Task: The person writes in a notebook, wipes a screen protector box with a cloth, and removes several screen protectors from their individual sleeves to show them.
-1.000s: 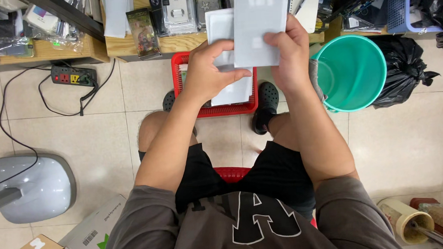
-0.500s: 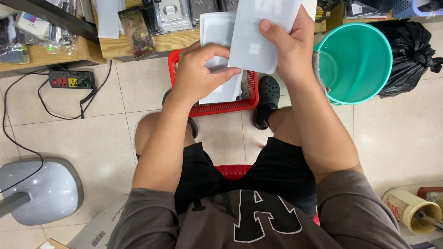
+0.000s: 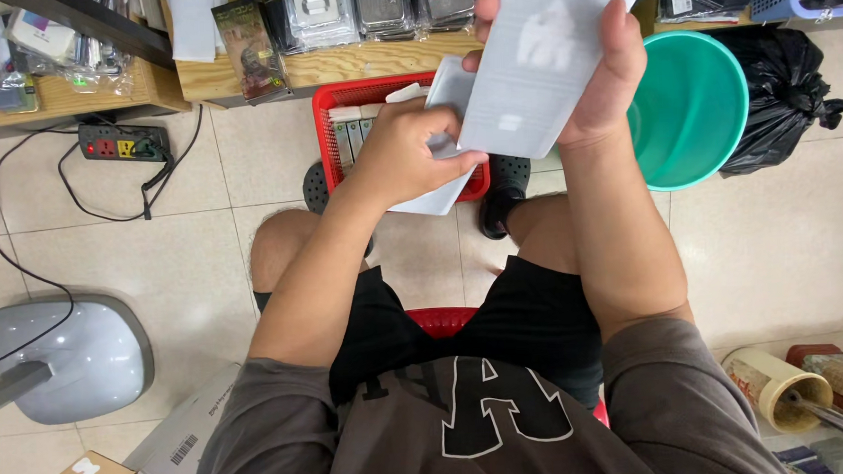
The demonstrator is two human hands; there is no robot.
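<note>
Head view: right hand (image 3: 604, 77) fingers clamp white packet (image 3: 547, 66).

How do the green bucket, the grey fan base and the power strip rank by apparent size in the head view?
1. Green bucket and grey fan base: they look alike in size, so I leave them unranked.
2. Power strip: clearly smallest.

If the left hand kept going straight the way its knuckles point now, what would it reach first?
Most likely the white packet held up by the right hand. The left hand, gripping a smaller white packet, points toward it; depth between them is unclear.
</note>
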